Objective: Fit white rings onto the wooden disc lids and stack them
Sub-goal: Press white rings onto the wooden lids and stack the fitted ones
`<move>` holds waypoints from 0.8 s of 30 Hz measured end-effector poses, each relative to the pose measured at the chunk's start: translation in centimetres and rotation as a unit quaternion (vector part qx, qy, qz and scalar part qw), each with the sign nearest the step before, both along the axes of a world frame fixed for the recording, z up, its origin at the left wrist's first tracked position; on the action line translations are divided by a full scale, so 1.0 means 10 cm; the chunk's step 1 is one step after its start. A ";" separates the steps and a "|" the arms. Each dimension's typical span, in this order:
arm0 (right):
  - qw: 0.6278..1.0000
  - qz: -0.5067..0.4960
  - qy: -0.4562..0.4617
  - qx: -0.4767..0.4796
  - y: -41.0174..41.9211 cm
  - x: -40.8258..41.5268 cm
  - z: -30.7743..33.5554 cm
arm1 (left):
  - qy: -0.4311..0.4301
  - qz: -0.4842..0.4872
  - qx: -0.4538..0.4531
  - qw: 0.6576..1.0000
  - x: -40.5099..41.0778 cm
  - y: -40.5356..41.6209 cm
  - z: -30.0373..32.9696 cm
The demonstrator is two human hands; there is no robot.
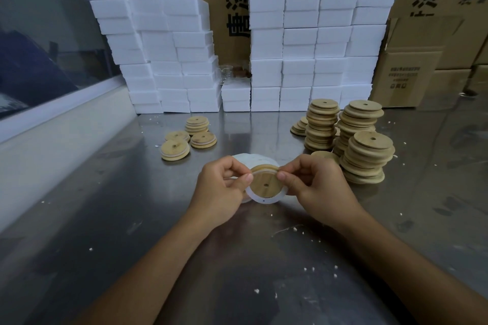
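Observation:
A wooden disc lid (265, 182) with a small centre hole is held up over the steel table, tilted toward me. A white ring (264, 200) hangs loosely round its lower half. My left hand (224, 190) pinches the lid's left edge and the ring. On the right edge, my right hand (314, 182) pinches the same two parts. Behind my hands lies a pile of white rings (250, 159). Tall stacks of bare wooden lids (367, 155) stand at the right. A few lids with rings fitted (175, 150) lie at the left, one short stack (197, 125) among them.
A wall of white foam blocks (303, 42) and cardboard boxes (412, 74) closes off the back of the steel table (105, 219). A glass pane with a white sill (66, 108) runs along the left. White crumbs are scattered over the table.

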State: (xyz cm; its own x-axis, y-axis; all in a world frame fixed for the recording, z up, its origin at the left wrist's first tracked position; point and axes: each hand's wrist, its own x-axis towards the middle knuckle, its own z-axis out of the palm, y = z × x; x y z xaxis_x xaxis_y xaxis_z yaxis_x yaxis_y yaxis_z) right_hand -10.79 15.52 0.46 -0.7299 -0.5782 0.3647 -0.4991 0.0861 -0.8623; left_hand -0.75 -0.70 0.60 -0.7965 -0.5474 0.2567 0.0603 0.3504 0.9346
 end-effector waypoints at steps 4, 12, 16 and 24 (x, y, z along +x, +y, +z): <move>0.999 0.002 -0.044 -0.004 0.00 -0.03 0.00 | 0.006 -0.003 0.090 0.996 -0.02 0.01 -0.02; 0.994 0.023 -0.106 -0.015 0.04 -0.02 0.00 | 0.011 0.008 0.076 0.997 -0.02 0.00 -0.07; 0.993 0.018 -0.112 -0.010 0.03 0.00 -0.03 | 0.019 0.011 0.065 0.998 -0.01 -0.02 -0.08; 0.997 -0.037 0.053 -0.029 0.03 0.04 0.00 | 0.069 0.018 -0.209 0.975 0.04 0.01 0.01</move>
